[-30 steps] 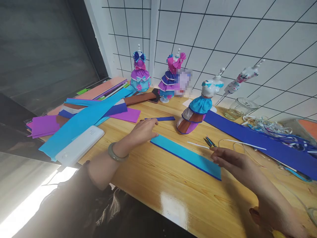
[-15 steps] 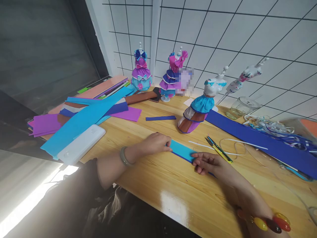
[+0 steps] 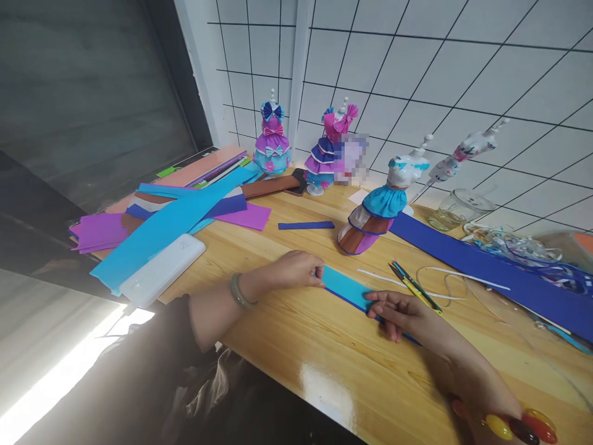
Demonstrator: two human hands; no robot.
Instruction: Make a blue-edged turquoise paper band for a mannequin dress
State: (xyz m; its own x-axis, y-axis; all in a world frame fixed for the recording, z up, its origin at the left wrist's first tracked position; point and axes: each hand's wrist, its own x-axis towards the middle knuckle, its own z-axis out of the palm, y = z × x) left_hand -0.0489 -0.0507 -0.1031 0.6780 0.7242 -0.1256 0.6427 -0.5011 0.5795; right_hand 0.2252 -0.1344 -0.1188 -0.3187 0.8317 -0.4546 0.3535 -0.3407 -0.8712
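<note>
A light blue strip point(image 3: 345, 282) with a dark blue border along its near edge, of paper or fabric, lies stretched low over the wooden table. Thumb and fingers of my left hand point(image 3: 299, 270) pinch its left end. My right hand point(image 3: 401, 315) grips it farther right, fingertips on the blue face and thumb near the dark border. A narrow dark blue tail runs out beneath that hand; part of the strip is hidden there. Thread snips point(image 3: 416, 287) with yellow and green handles lie just beyond my right hand, beside a thin white strip point(image 3: 384, 277).
A small dress form point(image 3: 370, 207) in a tiered skirt stands beyond the hands, with other forms behind. Coloured sheets point(image 3: 176, 213) and a white power bank point(image 3: 162, 272) lie left. A long dark blue strip point(image 3: 482, 272), a glass jar point(image 3: 463, 207) and tangled trimmings point(image 3: 514, 244) are right.
The whole view has shifted slightly, so things appear a little lower and farther right. My right hand has slid a short way right along the strip; my left keeps its pinch.
</note>
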